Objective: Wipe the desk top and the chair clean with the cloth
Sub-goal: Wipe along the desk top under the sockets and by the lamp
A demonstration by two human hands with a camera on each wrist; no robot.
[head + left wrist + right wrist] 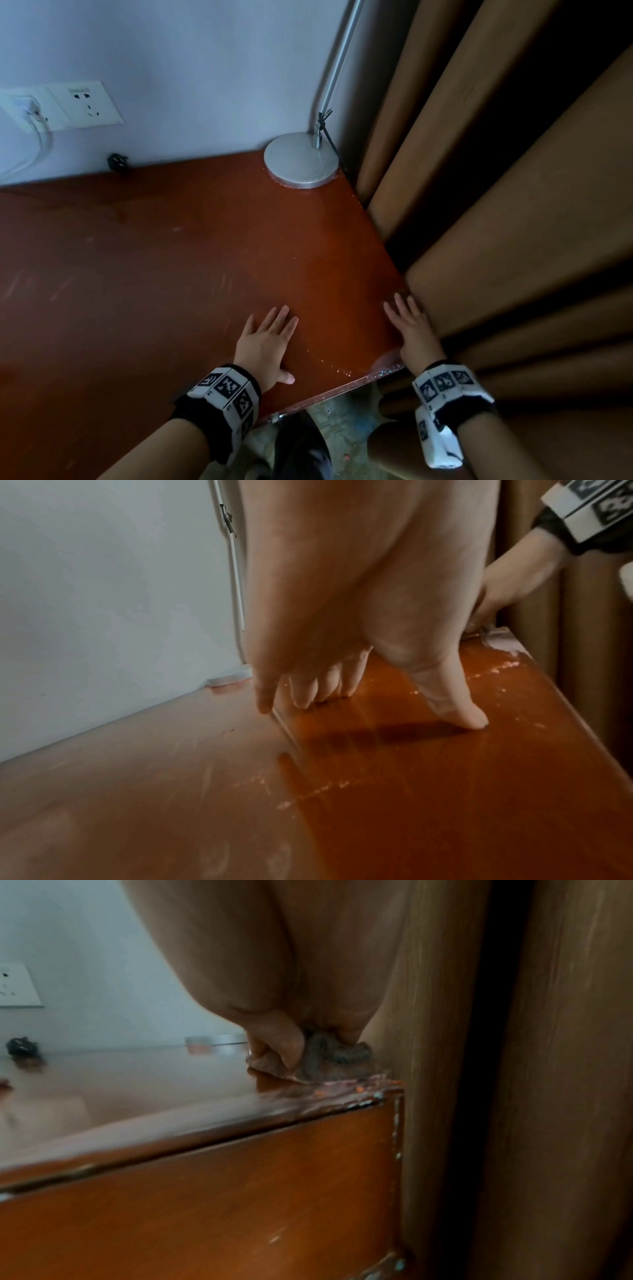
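Observation:
The red-brown desk top fills the head view, streaked with dust and smears. My left hand lies flat on it near the front edge, with its fingertips and thumb touching the wood. My right hand is at the desk's front right corner, against the curtain. Its fingers stretch forward over a bunched grey cloth. The thumb is tucked in against the cloth and presses it to the desk. In the head view the hand hides most of the cloth. No chair is in view.
A silver lamp base stands in the back right corner, its pole slanting up. Brown curtain folds hang tight against the desk's right edge. Wall sockets with a white plug and cable are at back left. A small black object lies nearby.

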